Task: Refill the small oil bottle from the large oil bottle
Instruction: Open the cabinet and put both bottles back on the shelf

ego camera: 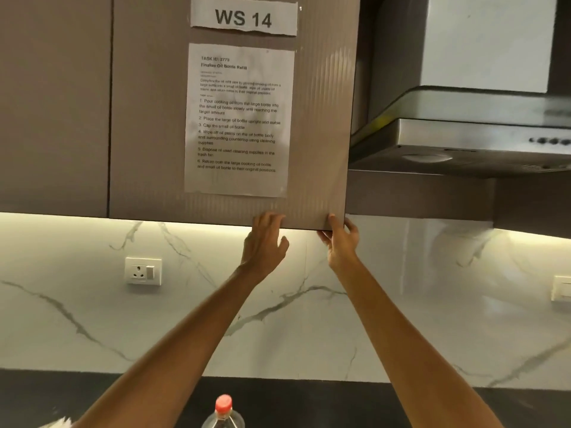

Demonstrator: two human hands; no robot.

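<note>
Both my arms reach up to a brown wall cabinet door (318, 118) that stands slightly ajar. My right hand (340, 242) grips the door's lower right corner, thumb on the front face and fingers behind the edge. My left hand (265, 242) touches the door's bottom edge with its fingers, a little to the left. A clear bottle with a red cap (223, 410) stands on the dark countertop (309, 403) at the bottom edge of the view, between my forearms. Only its neck and shoulders show. No second bottle is in view.
Taped to the door are a paper sign "WS 14" (244, 17) and a printed task sheet (239, 118). A steel range hood (463, 140) hangs at the right. The marble backsplash (92, 319) carries a wall socket (143, 271). Something white (60, 423) lies at the bottom left.
</note>
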